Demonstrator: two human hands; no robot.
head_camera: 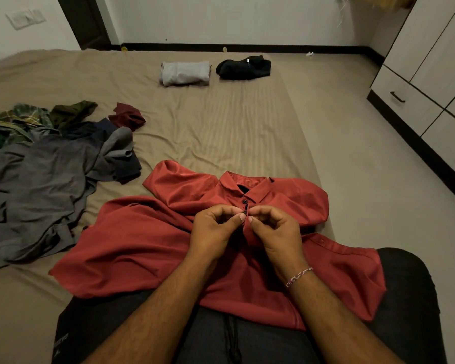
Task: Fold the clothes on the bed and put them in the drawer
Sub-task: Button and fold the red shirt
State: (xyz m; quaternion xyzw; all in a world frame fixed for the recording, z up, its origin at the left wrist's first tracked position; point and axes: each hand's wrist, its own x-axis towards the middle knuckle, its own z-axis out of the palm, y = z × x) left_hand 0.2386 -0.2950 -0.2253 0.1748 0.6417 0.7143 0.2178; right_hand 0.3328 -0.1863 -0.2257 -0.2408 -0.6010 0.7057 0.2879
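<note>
- The red shirt [184, 248] lies on the bed [221, 122] at 6 o'clock
- The left hand [216, 229] and right hand [276, 229] pinch its button strip together
- Messy clothes [45, 164] sit at 9 o'clock

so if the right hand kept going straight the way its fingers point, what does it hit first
The right hand points leftward at the left hand, so it would likely meet those fingertips first, with the red shirt placket pinched between them.

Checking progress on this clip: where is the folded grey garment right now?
In the head view the folded grey garment lies at the far end of the bed, just left of the folded black garment, well beyond the red polo shirt.
</note>
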